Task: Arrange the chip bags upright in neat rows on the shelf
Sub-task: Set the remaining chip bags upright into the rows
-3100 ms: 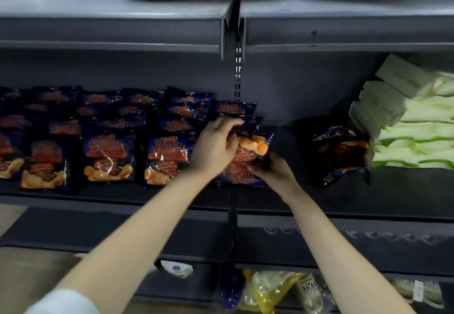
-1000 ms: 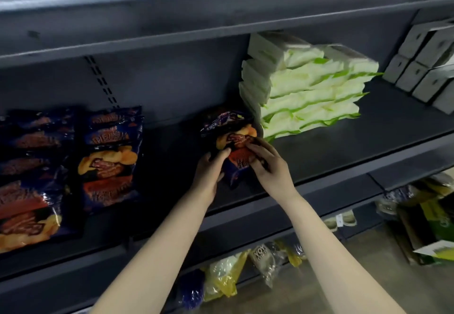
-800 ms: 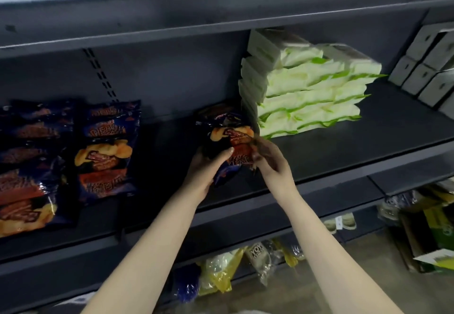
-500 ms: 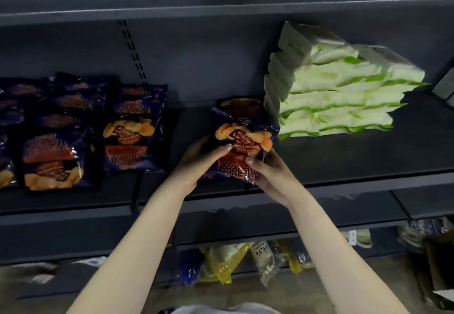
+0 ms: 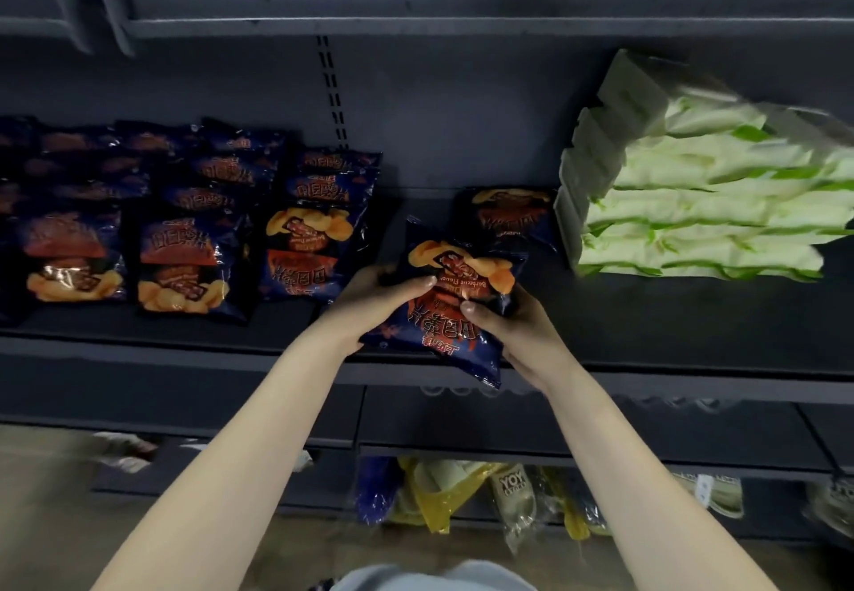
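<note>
A dark blue chip bag (image 5: 443, 308) with orange chips printed on it is upside down above the front edge of the grey shelf (image 5: 693, 327). My left hand (image 5: 374, 299) grips its left side and my right hand (image 5: 513, 327) grips its right side. Behind it another chip bag (image 5: 510, 216) lies on the shelf near the back. To the left, rows of the same chip bags (image 5: 185, 239) stand leaning, with an upside-down bag (image 5: 314, 248) at the front of the rightmost row.
A stack of white and green packs (image 5: 702, 202) fills the shelf's right side. A higher shelf (image 5: 416, 3) overhangs. Below, a lower shelf holds yellow and clear packets (image 5: 462, 493). A perforated upright (image 5: 332, 91) runs up the back wall.
Both hands went from the left rows to the pile by the white packs, took one bag from it and carried it left and forward. One bag stays behind.
</note>
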{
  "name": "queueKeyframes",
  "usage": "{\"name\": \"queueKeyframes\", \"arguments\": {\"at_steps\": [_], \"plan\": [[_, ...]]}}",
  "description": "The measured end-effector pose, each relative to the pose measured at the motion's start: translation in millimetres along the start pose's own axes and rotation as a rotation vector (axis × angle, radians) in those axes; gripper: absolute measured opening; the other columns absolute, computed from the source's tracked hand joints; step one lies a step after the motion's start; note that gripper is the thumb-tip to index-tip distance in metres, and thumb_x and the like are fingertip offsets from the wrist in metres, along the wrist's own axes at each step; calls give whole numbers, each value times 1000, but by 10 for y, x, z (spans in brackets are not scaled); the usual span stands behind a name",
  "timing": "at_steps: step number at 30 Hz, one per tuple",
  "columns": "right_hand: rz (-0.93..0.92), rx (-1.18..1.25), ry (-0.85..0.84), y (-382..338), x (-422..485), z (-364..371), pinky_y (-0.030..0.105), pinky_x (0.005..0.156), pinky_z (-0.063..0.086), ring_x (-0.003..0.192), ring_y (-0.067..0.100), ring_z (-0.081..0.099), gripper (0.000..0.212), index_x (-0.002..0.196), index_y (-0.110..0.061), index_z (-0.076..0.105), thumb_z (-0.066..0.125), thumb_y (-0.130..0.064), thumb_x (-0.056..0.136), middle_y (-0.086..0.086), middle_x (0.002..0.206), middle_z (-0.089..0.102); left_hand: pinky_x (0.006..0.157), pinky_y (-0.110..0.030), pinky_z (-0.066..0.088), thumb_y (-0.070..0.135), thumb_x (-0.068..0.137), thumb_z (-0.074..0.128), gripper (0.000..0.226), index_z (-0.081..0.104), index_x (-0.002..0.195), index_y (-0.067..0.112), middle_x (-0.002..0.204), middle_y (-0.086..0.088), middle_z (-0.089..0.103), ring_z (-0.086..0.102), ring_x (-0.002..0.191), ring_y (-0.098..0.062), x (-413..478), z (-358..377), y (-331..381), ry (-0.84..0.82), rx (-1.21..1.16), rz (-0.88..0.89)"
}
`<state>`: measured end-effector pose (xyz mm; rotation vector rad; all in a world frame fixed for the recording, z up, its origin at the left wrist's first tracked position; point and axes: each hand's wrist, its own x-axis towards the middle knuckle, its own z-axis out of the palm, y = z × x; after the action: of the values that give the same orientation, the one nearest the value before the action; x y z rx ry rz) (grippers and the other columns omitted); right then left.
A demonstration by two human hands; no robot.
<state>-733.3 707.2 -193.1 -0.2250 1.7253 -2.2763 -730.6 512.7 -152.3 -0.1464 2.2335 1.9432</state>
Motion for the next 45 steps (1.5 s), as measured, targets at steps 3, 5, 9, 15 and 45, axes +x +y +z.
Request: {"name": "queueKeyframes", "arguments": {"at_steps": [3, 5, 9, 15, 45], "plan": [[92, 45, -89, -49, 4, -50, 37, 84, 54, 112, 24, 62, 61, 131, -19, 45, 71, -27, 76, 6, 126, 61, 71, -19, 45, 42, 75, 72, 16, 63, 88, 37, 85, 23, 68, 61, 90, 0, 67, -82, 53, -41, 73, 2], [148, 43, -72, -156, 6, -124, 33, 80, 55, 110, 22, 64, 75, 138, -23, 37, 70, -41, 73, 5, 130, 58, 74, -21, 43, 45, 74, 71, 20, 61, 89, 36, 89, 23, 64, 58, 90, -1, 101, -177, 106, -79, 151, -28], [93, -155, 64, -377, 0, -285, 27, 81, 51, 111, 14, 61, 111, 147, -30, 21, 72, -60, 53, -4, 126, 60, 56, -11, 46, 48, 70, 72, 23, 57, 85, 36, 85, 20, 62, 62, 70, 6, 139, -312, 209, -339, 383, -111], [173, -453, -162, -347, -68, -125, 20, 85, 51, 111, 1, 59, 70, 138, -31, 40, 75, -30, 77, -14, 119, 63, 60, -11, 49, 38, 77, 71, 18, 65, 90, 28, 83, 14, 73, 68, 77, -2, 257, -86, 346, -653, 593, -119], [16, 283, -52, 14, 168, 398, 52, 106, 36, 127, 38, 46, 68, 137, -7, 42, 70, -28, 79, 21, 137, 49, 89, -20, 47, 8, 81, 69, 38, 58, 115, 22, 108, 10, 67, 61, 105, -5, -56, -499, -283, 9, -30, 170]]}}
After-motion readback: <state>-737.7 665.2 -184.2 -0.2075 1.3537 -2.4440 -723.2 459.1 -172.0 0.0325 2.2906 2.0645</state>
